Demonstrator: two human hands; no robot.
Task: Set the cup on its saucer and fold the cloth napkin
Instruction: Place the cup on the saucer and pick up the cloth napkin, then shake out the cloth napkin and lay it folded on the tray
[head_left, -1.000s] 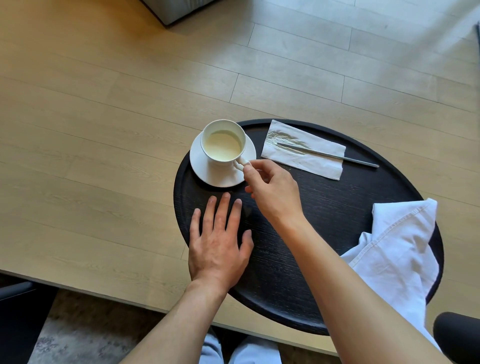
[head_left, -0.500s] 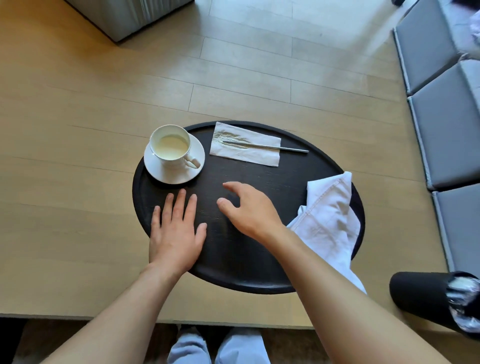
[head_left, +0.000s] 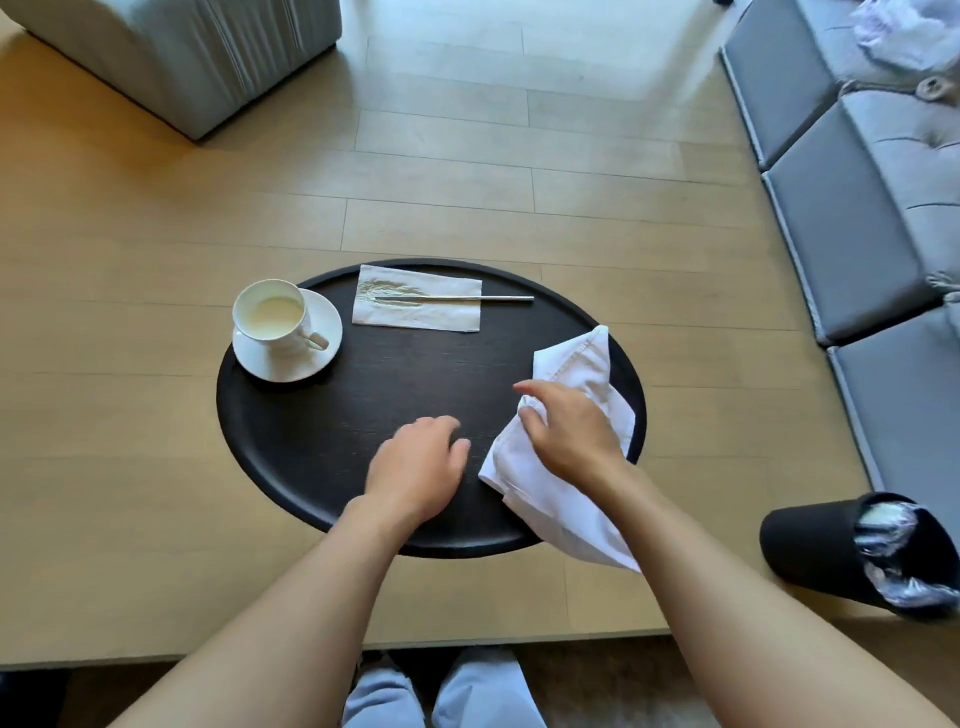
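Note:
A white cup (head_left: 272, 317) with pale liquid stands on its white saucer (head_left: 317, 358) at the far left of a round black tray (head_left: 322, 441). A crumpled white cloth napkin (head_left: 566, 499) lies on the tray's right side and hangs over its near edge. My right hand (head_left: 566, 431) rests on the napkin with fingers curled into the cloth. My left hand (head_left: 415, 467) hovers over the tray just left of the napkin, fingers loosely bent and holding nothing.
A paper napkin (head_left: 415, 304) with a metal utensil (head_left: 483, 298) lies at the tray's far edge. A black cylinder (head_left: 831, 551) lined with plastic lies at the table's right end. Grey cushions (head_left: 857, 208) stand to the right, a pale ottoman (head_left: 182, 52) beyond.
My right hand let go of the cup handle and moved right onto the cloth napkin. My left hand lifted off the tray and shifted right toward the napkin. The view swung right.

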